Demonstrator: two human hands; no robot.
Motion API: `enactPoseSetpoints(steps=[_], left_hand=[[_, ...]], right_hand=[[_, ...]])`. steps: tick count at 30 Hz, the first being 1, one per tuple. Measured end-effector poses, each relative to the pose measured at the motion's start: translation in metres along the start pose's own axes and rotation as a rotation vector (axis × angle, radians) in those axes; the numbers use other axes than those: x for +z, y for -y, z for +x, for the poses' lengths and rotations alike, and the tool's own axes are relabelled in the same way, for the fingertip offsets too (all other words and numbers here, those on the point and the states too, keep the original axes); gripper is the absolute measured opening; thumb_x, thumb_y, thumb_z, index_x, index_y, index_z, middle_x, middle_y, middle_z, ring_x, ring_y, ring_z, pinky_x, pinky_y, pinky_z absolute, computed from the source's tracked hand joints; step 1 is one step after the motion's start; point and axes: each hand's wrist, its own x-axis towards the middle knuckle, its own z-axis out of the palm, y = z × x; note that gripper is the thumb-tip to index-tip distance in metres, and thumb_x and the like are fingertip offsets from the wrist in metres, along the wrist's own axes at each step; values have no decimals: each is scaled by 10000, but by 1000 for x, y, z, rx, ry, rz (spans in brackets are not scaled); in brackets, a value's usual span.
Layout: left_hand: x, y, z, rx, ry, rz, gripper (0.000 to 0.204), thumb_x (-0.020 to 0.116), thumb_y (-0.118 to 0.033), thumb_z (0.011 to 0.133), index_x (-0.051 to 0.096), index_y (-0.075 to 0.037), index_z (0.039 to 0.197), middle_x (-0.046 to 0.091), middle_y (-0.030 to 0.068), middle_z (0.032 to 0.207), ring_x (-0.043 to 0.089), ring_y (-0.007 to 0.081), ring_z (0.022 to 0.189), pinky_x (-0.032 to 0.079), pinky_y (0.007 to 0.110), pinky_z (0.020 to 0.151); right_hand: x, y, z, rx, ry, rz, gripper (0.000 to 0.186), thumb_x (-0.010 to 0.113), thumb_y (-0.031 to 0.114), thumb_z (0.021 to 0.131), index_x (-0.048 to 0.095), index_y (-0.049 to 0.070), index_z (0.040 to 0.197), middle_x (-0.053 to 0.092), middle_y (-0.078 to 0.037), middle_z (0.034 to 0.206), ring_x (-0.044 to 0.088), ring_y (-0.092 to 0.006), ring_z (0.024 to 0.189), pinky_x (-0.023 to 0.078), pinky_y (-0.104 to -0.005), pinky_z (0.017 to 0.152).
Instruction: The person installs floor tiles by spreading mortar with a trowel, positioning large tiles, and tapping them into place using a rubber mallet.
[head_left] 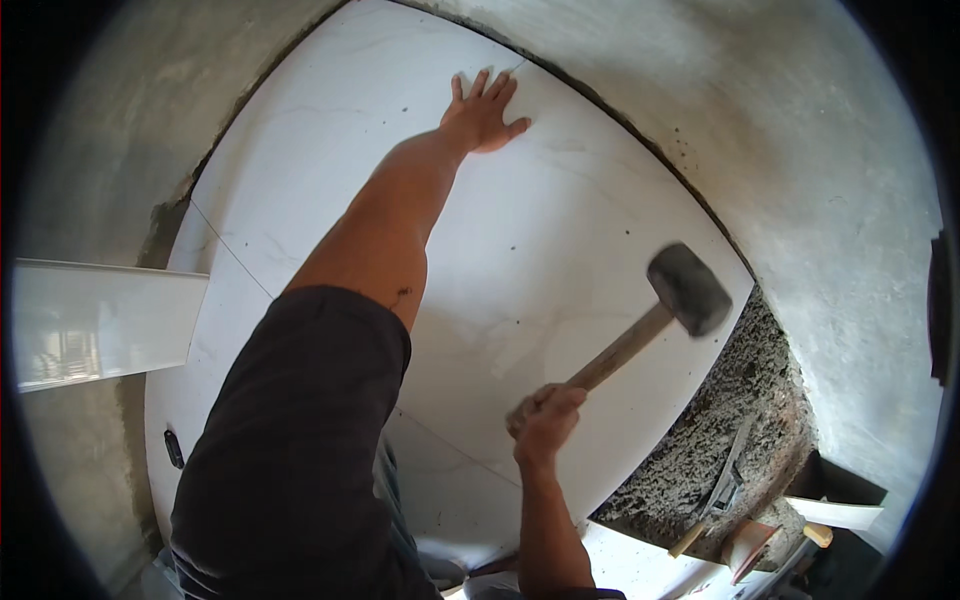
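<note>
A large white floor tile (560,230) fills the middle of the view. My left hand (483,113) lies flat on its far edge, fingers spread, near the seam with the neighbouring white tile (330,110). My right hand (545,415) grips the wooden handle of a rubber mallet (688,288). The mallet's dark head hangs just above the tile's right part, close to its right edge.
Grey mortar bed (715,450) lies exposed right of the tile, with a trowel (728,480) and wooden-handled tools (755,540) on it. Bare concrete floor (800,150) surrounds the tiles. A white glossy slab (100,320) juts in from the left. More laid tiles (205,360) are near my knees.
</note>
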Motion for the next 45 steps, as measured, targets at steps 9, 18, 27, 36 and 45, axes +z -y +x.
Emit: enactPoseSetpoints(steps=[9,18,27,36,45], left_hand=[[9,2,14,-3,43,-24,727,293,-569,941,96,-188,1528,70,-30,1596,2,302,1465,31,721,1070],[7,7,23,-47,51,5,709,275,-573,938,93,-225,1528,52,-74,1595,3,319,1462,40,751,1046],[46,15,62,-2,-101,48,727,340,-611,914,175,-236,1515,111,-37,1593,58,344,1457,55,797,978],[26,-45,84,-210,44,-9,713,309,-548,916,136,-225,1528,98,-26,1598,45,337,1463,49,777,1006],[48,-37,86,33,-86,57,679,300,-556,933,159,-247,1521,153,18,1589,120,374,1447,96,688,1076]], right_hand=[[-16,34,16,267,-81,111,635,323,749,877,382,123,793,314,10,523,273,-116,378,252,-265,348],[-32,68,20,61,-125,148,636,339,756,867,372,125,791,319,12,517,289,-131,380,284,-284,369],[-32,44,52,-120,-312,107,638,289,690,922,421,94,735,336,20,517,341,-106,373,310,-268,337],[-67,88,61,44,-163,163,621,268,650,943,396,86,718,342,29,522,347,-84,385,319,-248,333],[-97,82,61,-95,-129,142,633,288,658,939,434,75,740,344,25,524,328,-89,389,291,-268,337]])
